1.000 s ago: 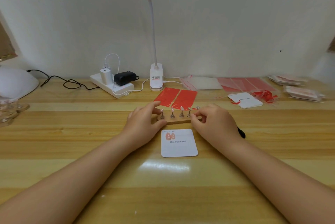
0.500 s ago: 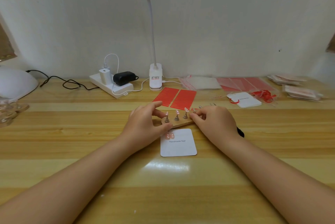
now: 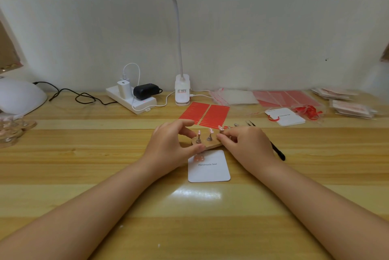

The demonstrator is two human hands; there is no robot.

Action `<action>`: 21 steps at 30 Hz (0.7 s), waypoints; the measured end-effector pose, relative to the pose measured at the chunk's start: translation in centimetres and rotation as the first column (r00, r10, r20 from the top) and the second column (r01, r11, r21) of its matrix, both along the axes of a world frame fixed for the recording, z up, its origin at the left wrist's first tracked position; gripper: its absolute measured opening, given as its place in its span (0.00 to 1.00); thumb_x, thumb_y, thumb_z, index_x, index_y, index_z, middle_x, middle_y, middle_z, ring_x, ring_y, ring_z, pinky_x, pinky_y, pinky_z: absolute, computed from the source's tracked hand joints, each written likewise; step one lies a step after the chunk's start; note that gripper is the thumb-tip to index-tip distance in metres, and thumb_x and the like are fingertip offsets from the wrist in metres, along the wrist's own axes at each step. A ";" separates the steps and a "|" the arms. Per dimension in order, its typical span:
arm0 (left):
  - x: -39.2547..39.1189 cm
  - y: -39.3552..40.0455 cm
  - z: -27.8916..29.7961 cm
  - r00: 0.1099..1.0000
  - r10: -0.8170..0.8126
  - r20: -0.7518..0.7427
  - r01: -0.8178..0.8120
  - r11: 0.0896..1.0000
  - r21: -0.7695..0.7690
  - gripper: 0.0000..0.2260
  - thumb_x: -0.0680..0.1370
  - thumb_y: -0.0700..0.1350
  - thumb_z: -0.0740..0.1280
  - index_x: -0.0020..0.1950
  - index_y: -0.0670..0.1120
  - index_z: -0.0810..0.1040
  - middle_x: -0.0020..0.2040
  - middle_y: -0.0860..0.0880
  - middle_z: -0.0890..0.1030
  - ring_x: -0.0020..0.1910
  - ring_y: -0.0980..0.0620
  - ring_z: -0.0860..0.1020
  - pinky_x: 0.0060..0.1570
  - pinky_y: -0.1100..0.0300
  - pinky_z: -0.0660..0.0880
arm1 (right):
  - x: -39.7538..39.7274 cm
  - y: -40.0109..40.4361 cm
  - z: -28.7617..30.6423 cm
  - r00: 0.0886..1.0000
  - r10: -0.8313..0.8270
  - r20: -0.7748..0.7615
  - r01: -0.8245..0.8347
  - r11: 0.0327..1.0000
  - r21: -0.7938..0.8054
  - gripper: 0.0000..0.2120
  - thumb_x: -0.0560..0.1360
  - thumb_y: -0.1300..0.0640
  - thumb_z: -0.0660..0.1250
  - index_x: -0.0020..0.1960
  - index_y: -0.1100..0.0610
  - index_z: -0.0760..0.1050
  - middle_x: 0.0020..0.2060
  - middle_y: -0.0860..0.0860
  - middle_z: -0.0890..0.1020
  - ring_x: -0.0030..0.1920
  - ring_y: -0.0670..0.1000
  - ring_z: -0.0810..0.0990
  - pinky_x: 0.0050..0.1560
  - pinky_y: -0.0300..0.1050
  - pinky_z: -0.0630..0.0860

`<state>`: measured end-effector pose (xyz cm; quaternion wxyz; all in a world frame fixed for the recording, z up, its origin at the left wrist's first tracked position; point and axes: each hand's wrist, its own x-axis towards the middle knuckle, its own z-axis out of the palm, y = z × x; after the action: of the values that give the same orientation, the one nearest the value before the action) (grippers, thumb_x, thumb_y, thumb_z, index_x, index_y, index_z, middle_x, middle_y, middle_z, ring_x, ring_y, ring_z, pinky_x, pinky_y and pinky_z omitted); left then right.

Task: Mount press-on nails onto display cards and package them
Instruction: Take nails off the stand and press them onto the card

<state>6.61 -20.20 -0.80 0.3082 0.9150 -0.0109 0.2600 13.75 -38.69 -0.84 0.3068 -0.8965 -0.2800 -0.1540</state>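
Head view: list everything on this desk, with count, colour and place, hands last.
Light wooden desk: one, fills the lower view.
White square display card: one, centre, two pink nails at its top left corner.
Wooden nail-stand strip: one, behind the card, metal pegs holding pale nails.
Red adhesive-strip sheets: two, behind the strip.
Black tweezers: one, beside the right hand.
White clip lamp: one, centre rear.
White power strip: one, rear left, white and black chargers plugged in.
White domed device: one, far left.
Clear and red-printed bags: several, rear right.
Left hand: fingers hold the strip's left end.
Right hand: fingers pinch at a peg.
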 end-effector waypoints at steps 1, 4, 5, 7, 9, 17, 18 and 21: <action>0.0 0.0 0.0 1.000 -0.003 0.001 0.003 1.000 0.006 0.27 0.65 0.55 0.77 0.61 0.51 0.75 0.42 0.67 0.76 0.54 0.58 0.74 0.60 0.50 0.68 | 0.0 0.0 0.0 1.000 0.004 0.002 -0.004 1.000 -0.007 0.10 0.77 0.49 0.66 0.47 0.53 0.84 0.40 0.49 0.85 0.43 0.51 0.80 0.42 0.48 0.76; 0.1 0.0 0.0 1.000 0.003 0.000 -0.003 1.000 0.028 0.26 0.66 0.55 0.76 0.61 0.52 0.75 0.41 0.67 0.76 0.53 0.58 0.74 0.60 0.51 0.68 | -0.1 0.0 -0.1 1.000 -0.003 0.021 0.003 1.000 0.004 0.09 0.76 0.51 0.67 0.47 0.52 0.84 0.35 0.47 0.82 0.38 0.49 0.77 0.36 0.44 0.71; 0.2 0.0 0.0 1.000 0.016 -0.004 -0.016 0.999 0.029 0.26 0.66 0.55 0.76 0.61 0.52 0.74 0.41 0.68 0.75 0.53 0.58 0.74 0.60 0.50 0.68 | -0.2 0.0 -0.1 1.000 -0.008 0.025 0.007 0.999 0.032 0.08 0.76 0.52 0.67 0.47 0.52 0.84 0.31 0.44 0.79 0.35 0.47 0.75 0.34 0.42 0.68; 0.3 0.1 0.0 0.998 0.053 -0.027 -0.052 0.998 0.022 0.25 0.68 0.54 0.75 0.62 0.52 0.73 0.42 0.68 0.75 0.55 0.57 0.74 0.60 0.50 0.69 | -0.2 -0.1 -0.1 0.999 -0.008 0.031 0.004 0.995 0.103 0.07 0.75 0.53 0.69 0.45 0.54 0.85 0.26 0.40 0.72 0.31 0.43 0.70 0.31 0.39 0.64; 0.5 0.2 0.0 0.996 0.074 -0.057 -0.073 0.997 0.017 0.24 0.70 0.54 0.74 0.63 0.52 0.73 0.43 0.68 0.74 0.56 0.57 0.74 0.60 0.49 0.69 | -0.3 -0.1 -0.1 1.000 0.008 0.027 -0.012 0.989 0.144 0.06 0.75 0.54 0.69 0.44 0.54 0.84 0.25 0.40 0.71 0.30 0.41 0.70 0.31 0.36 0.64; 0.7 0.3 -0.1 0.982 0.122 -0.145 -0.117 0.992 0.042 0.22 0.73 0.52 0.71 0.66 0.52 0.71 0.48 0.64 0.74 0.57 0.56 0.75 0.61 0.50 0.70 | -0.6 0.2 -0.1 0.995 0.094 0.035 -0.099 0.967 0.235 0.06 0.74 0.56 0.70 0.41 0.57 0.81 0.29 0.48 0.77 0.32 0.46 0.73 0.35 0.47 0.72; 0.7 0.3 -0.1 0.980 0.122 -0.155 -0.117 0.992 0.037 0.22 0.73 0.52 0.71 0.66 0.52 0.71 0.49 0.63 0.75 0.58 0.55 0.75 0.61 0.50 0.70 | -0.7 0.3 -0.2 0.993 0.109 0.035 -0.115 0.962 0.248 0.06 0.75 0.57 0.70 0.40 0.57 0.80 0.29 0.49 0.78 0.31 0.45 0.73 0.35 0.45 0.71; 0.6 0.2 -0.2 0.980 0.127 -0.156 -0.120 0.991 0.052 0.24 0.74 0.53 0.70 0.68 0.52 0.70 0.55 0.59 0.78 0.59 0.55 0.74 0.62 0.50 0.70 | -0.9 0.6 -0.3 0.988 0.148 0.034 -0.151 0.951 0.270 0.05 0.75 0.59 0.69 0.41 0.57 0.79 0.31 0.46 0.79 0.31 0.41 0.75 0.32 0.32 0.69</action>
<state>7.18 -20.01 -0.96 0.2717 0.9381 0.0649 0.2046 12.82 -38.09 -1.18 0.4358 -0.8211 -0.3253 -0.1735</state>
